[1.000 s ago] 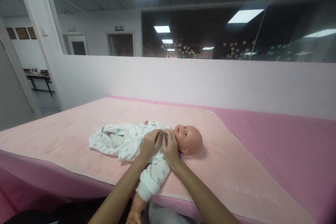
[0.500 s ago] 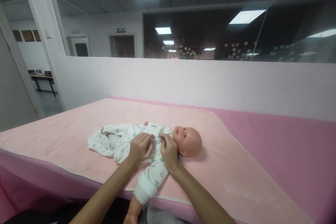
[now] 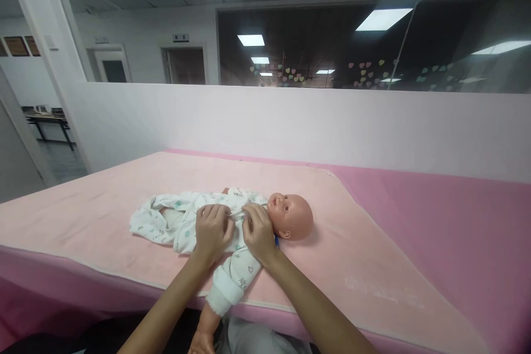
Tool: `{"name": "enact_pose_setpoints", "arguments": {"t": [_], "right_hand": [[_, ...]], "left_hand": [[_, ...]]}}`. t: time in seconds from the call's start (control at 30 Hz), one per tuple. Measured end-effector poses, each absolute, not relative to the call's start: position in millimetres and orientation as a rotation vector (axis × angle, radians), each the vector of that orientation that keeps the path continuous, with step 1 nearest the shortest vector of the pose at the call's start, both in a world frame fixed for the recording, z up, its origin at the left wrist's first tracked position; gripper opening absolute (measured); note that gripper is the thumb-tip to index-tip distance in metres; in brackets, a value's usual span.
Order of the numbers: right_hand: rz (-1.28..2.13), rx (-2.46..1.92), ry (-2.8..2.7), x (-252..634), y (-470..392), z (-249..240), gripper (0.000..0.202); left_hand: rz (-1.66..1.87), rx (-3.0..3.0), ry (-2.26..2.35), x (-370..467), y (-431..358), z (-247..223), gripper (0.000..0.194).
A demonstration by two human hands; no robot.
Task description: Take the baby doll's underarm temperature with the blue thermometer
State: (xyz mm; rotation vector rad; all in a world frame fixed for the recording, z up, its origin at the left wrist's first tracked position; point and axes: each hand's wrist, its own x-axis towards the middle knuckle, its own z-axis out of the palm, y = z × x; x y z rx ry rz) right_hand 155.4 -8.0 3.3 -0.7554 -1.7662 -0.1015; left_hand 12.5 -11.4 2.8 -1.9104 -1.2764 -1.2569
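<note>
A baby doll point(image 3: 296, 217) lies on its back with its head to the right, dressed in a white printed outfit point(image 3: 186, 202). On the chest of the outfit, my left hand point(image 3: 213, 227) has its fingers curled onto the cloth. Close to its right, my right hand point(image 3: 258, 228) pinches the cloth near the doll's neck. The fingertips are partly hidden. One sleeved arm of the doll point(image 3: 205, 323) hangs over the near edge. A bit of blue shows beside the neck.
A peach pad point(image 3: 124, 188) lies over a pink cover point(image 3: 448, 215). Behind them stands a white low wall point(image 3: 290, 121) with glass above. A table point(image 3: 47, 118) shows through the doorway at left.
The whole view has shifted slightly, so the scene sits a little further left and up. Both hands remain on the doll's chest, with my left fingers slightly repositioned on the cloth.
</note>
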Motion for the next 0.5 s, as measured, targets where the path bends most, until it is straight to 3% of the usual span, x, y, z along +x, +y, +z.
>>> {"name": "enact_pose_setpoints", "arguments": {"t": [0.27, 0.5], "right_hand": [[-0.17, -0.777, -1.848, 154.1, -10.2, 9.3, 0.009], [-0.22, -0.824, -1.844, 153.1, -11.0, 10.4, 0.009]], "left_hand": [[-1.354, -2.097, -1.106, 11.6, -9.0, -0.9, 0.015], [-1.557, -2.051, -0.996, 9.5, -7.0, -6.9, 0.011]]}}
